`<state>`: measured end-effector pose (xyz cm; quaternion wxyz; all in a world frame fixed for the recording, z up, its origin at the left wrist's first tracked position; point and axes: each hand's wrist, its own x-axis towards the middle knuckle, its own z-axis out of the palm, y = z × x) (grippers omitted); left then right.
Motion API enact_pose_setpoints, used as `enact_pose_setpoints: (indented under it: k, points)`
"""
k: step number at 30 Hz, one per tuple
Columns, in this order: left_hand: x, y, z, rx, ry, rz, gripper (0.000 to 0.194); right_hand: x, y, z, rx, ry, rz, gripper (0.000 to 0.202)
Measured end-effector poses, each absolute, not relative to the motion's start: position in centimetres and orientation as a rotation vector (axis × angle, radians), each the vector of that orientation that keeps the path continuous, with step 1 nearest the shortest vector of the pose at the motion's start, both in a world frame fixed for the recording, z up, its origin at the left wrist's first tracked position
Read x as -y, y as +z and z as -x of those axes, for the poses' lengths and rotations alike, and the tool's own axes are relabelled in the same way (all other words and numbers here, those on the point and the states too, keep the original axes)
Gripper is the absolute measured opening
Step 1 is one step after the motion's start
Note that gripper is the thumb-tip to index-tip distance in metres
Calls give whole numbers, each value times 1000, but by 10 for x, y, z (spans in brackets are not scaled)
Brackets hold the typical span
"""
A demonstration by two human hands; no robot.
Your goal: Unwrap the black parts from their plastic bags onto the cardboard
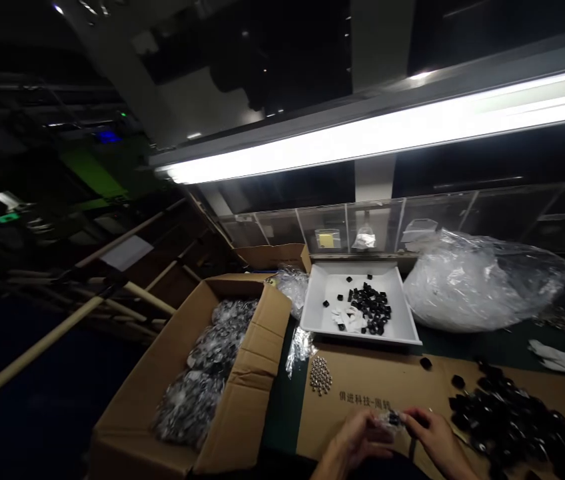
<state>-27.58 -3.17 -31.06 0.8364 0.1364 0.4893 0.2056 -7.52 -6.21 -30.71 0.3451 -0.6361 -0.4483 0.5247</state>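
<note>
Near the bottom edge of the view, my left hand [355, 437] has its fingers closed on a small clear plastic bag [386, 420] with something dark in it. My right hand [432, 437] pinches the right end of the same bag. Both hands are above a flat cardboard sheet [327, 423] with printed characters. A cluster of small silvery round parts [320, 375] lies on the sheet, beyond my left hand. To the right of my right hand spreads a large heap of black block-like pieces [512, 417]. What exactly the bag contains is too small to tell.
On the left stands an open carton [250, 393] filled with bagged parts [202, 370]. A white tray [330, 328] behind the sheet holds black pieces and white scraps. Right of it sits a large clear plastic bag [477, 287]. A bright tube lamp [362, 137] hangs low overhead.
</note>
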Motion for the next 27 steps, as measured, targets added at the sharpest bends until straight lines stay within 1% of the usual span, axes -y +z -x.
enact_pose_setpoints:
  k: [3, 5, 8, 11, 16, 20, 22, 24, 27]
  points:
    - [36, -309, 279, -824, 518, -112, 25, 63, -300, 84, 1300, 1308, 1639, 37]
    - [39, -309, 280, -752, 567, -95, 29, 61, -293, 90, 1455, 1275, 1584, 32]
    - [42, -313, 279, -709, 531, -99, 34, 58, -281, 96, 1641, 1253, 1471, 28]
    - [46, -326, 277, -762, 484, -42, 37, 55, -271, 101, 1687, 1238, 1422, 27]
    - [50, -349, 273, -1051, 518, 21, 17, 53, -266, 102, 1530, 1211, 1525, 29]
    - [50, -356, 275, -1179, 574, 92, 14, 50, -266, 95, 1332, 1271, 1670, 29]
    - [50, -355, 274, -1172, 626, 101, 10, 51, -265, 91, 1230, 1304, 1693, 26]
    - [43, -350, 268, -1140, 646, 52, 10, 53, -265, 85, 1129, 1306, 1671, 24]
    - [13, -331, 244, -1124, 524, -129, 12, 57, -269, 72, 1050, 1202, 1662, 23]
